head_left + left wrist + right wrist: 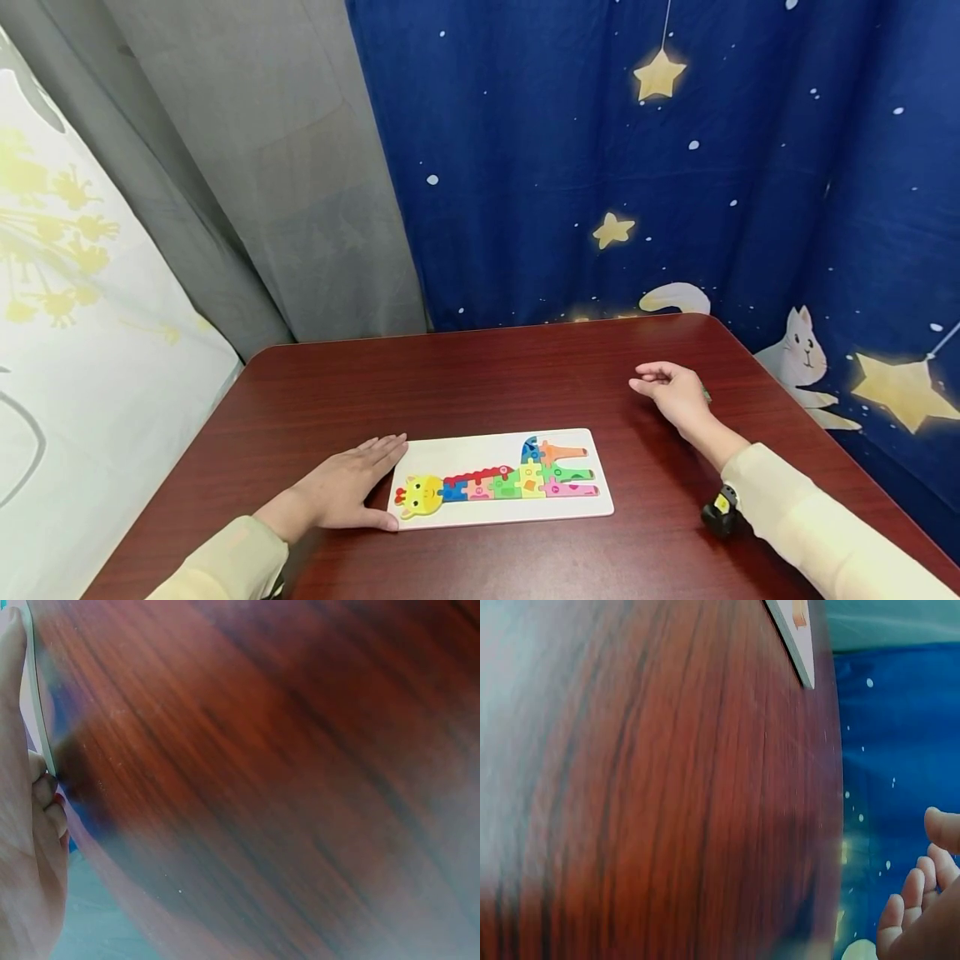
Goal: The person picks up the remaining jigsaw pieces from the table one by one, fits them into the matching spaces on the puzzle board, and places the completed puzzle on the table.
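Note:
A flat white puzzle board (495,450) lies on the table, with a colourful giraffe puzzle (506,483) of interlocking pieces set in it, its head to the left. My left hand (348,483) rests at the board's left end, fingers at the far corner and thumb along the near corner. The left wrist view shows the thumb and curled fingertips beside the board's edge. Over the table to the right of the board is my right hand (671,396), with loosely bent fingers and nothing visible between them. A small green thing (707,394) peeks out behind that hand, mostly hidden.
The dark red-brown wooden table (450,383) has rounded far corners. Behind it hang a grey curtain (300,183) and a blue star-patterned curtain (540,167). White printed fabric (90,333) hangs at the left. A black wrist device (722,510) sits by the right sleeve.

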`<state>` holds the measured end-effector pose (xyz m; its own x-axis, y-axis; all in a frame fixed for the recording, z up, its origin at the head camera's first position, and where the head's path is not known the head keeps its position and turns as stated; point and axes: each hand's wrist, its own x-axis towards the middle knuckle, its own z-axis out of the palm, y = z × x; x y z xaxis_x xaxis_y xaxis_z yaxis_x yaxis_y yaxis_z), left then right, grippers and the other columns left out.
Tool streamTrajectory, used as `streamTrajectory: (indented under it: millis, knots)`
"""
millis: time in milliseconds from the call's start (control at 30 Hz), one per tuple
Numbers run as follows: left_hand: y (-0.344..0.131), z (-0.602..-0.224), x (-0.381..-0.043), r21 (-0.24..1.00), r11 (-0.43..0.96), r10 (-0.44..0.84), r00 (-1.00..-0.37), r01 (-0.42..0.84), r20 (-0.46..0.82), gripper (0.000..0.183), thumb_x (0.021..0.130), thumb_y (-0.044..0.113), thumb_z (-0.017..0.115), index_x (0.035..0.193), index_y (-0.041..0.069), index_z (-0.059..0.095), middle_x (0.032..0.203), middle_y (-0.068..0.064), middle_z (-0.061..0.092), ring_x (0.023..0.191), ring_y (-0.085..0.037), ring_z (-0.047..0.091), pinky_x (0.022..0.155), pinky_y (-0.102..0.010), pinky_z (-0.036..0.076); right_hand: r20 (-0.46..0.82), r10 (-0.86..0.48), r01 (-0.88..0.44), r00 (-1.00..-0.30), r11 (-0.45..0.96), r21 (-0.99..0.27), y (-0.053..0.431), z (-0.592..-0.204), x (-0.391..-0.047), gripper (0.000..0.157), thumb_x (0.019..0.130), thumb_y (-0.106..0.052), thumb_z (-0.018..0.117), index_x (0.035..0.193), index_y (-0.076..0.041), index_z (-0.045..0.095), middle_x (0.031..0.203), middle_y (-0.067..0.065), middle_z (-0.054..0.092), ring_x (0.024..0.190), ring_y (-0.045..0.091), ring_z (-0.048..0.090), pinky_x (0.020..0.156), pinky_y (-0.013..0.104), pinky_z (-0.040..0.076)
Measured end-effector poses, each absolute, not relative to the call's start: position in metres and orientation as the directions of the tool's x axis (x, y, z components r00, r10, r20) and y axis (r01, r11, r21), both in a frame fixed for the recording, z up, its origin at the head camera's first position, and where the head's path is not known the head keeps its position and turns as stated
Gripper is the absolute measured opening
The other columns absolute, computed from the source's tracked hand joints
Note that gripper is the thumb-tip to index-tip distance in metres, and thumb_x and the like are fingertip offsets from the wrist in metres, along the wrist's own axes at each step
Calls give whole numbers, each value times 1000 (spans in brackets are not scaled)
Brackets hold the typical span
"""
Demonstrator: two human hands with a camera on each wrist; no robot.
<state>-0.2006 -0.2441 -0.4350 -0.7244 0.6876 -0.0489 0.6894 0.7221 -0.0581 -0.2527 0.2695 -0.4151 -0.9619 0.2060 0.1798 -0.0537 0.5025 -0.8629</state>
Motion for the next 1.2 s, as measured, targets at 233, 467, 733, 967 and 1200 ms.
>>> streamTrajectory:
  millis: [233, 467, 733, 967, 1200]
  knots:
    - [-245, -436, -201, -65, 706, 705, -708, 706, -31, 108, 79, 84, 39, 151, 4, 32, 156, -10, 30, 141, -26, 30, 110, -43, 32, 151, 320, 28, -935, 493, -869, 285, -415, -256, 39, 85, -20, 76, 117, 1, 67, 92, 5, 67, 77, 4, 54, 63, 15, 45]
    - [-245, -437, -201, -69, 694, 719, -695, 717, 7, 107, 79, 83, 41, 150, 3, 34, 155, -11, 33, 140, -27, 33, 109, -44, 34, 125, 402, 88, -907, 472, -877, 300, -416, -258, 41, 86, -22, 74, 120, 0, 65, 96, 4, 64, 76, 5, 52, 59, 16, 44]
    - [-246, -438, -201, -74, 690, 723, -691, 720, 21, 108, 79, 84, 42, 150, 3, 35, 154, -11, 33, 139, -27, 34, 108, -43, 35, 99, 426, 112, -899, 443, -890, 315, -420, -259, 45, 88, -25, 72, 124, 0, 62, 100, 4, 64, 76, 2, 52, 62, 14, 46]
    - [-247, -439, -201, -65, 706, 707, -707, 706, 1, 109, 78, 85, 41, 151, 5, 33, 156, -8, 31, 141, -25, 31, 109, -42, 34, 79, 448, 156, -890, 463, -872, 331, -425, -260, 50, 89, -31, 71, 128, 0, 60, 110, 11, 60, 86, 11, 52, 62, 14, 44]
    - [-246, -437, -200, -69, 701, 712, -702, 710, 2, 108, 78, 84, 41, 151, 4, 34, 155, -9, 32, 140, -26, 32, 109, -43, 34, 30, 442, 200, -896, 464, -863, 347, -429, -260, 52, 92, -30, 67, 131, 2, 56, 117, 16, 56, 94, 20, 51, 62, 17, 44]
